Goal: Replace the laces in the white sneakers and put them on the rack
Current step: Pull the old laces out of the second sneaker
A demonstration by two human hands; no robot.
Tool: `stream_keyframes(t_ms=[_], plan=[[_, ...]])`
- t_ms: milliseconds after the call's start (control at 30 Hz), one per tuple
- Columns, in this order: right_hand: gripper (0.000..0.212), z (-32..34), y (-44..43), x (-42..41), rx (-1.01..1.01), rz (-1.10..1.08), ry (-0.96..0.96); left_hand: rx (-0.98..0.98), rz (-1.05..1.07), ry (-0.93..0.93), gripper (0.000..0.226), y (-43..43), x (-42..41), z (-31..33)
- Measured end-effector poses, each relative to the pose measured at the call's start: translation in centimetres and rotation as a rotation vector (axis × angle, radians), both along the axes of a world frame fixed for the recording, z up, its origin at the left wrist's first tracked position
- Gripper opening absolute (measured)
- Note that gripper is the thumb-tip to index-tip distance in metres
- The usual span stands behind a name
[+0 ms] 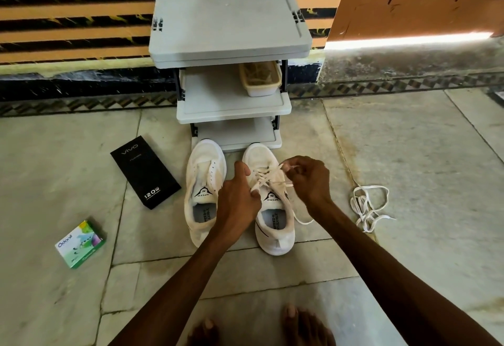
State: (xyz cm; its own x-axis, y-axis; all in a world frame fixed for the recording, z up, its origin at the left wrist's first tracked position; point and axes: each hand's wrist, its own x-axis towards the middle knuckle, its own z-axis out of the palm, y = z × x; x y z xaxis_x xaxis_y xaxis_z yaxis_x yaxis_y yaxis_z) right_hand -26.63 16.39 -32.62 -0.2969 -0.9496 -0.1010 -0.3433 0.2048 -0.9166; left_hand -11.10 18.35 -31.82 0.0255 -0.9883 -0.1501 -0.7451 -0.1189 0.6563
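Left hand point(237, 198), fingers pinching lace point(266, 175) over laced sneaker point(261, 155), right hand point(308, 179) fingers pinching its end (rack point(231, 18) behind)

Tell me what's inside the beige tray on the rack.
The beige tray holds a brownish tangled mass, too blurred to identify. The rack's top shelf hides its back end.

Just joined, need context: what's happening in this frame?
A person is working on the lace of the laced sneaker on the floor. The left hand pinches the lace near the tongue, and the right hand pinches it near its end. The unlaced sneaker stands beside it. A loose white lace lies on the tiles to the right. Both shoes sit in front of the grey rack, not on it.
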Motion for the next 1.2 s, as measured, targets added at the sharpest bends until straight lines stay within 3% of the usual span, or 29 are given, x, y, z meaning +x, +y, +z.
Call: stream_keyframes(t_ms=[167,233,267,333,467,567,700,767,900,1033,1100,1200], plan=[[0.023,0.4,0.1,0.1,0.172,-0.198,-0.962,-0.009,-0.047,-0.018,0.039,0.0,-0.1,-0.2],[0.028,0.3,0.0,0.7,0.196,-0.214,-1.215,-0.012,-0.042,-0.024,0.04,0.0,-0.1,-0.3],[0.029,0.4,-0.1,1.0,0.213,-0.223,-1.243,-0.013,-0.036,-0.019,0.041,0.0,-0.1,-0.3],[0.029,0.6,-0.3,1.6,0.244,-0.219,-1.111,-0.009,-0.029,-0.011,0.041,0.0,-0.1,-0.4],[0.028,0.7,-0.6,0.9,0.095,-0.09,-0.575,-0.016,-0.039,-0.002,0.037,-0.1,0.1,-0.6],[0.027,0.5,-0.7,-0.3,-0.092,0.057,-0.089,-0.037,-0.097,-0.036,0.032,0.0,0.0,-0.5],[0.03,-0.3,0.0,-0.6,-0.181,0.348,0.682,-0.056,-0.185,-0.125,0.031,-0.2,-0.3,-0.7],[0.024,-0.1,0.9,-0.4,-0.2,0.341,0.872,-0.044,-0.212,-0.159,0.032,-0.2,-0.3,-0.8],[0.024,1.2,2.3,0.4,-0.001,0.423,0.767,-0.003,-0.311,-0.233,0.038,-0.8,-0.3,-0.6],[0.024,1.0,2.7,1.3,0.081,0.401,0.866,0.065,-0.347,-0.245,0.034,-1.5,-0.5,-0.5],[0.025,0.7,2.6,0.9,0.08,0.316,0.745,0.135,-0.247,-0.068,0.025,-1.9,-0.3,-0.6],[0.019,0.7,2.4,-0.3,0.147,0.193,0.475,0.369,0.119,0.56,0.018,-1.7,0.2,-0.7]])
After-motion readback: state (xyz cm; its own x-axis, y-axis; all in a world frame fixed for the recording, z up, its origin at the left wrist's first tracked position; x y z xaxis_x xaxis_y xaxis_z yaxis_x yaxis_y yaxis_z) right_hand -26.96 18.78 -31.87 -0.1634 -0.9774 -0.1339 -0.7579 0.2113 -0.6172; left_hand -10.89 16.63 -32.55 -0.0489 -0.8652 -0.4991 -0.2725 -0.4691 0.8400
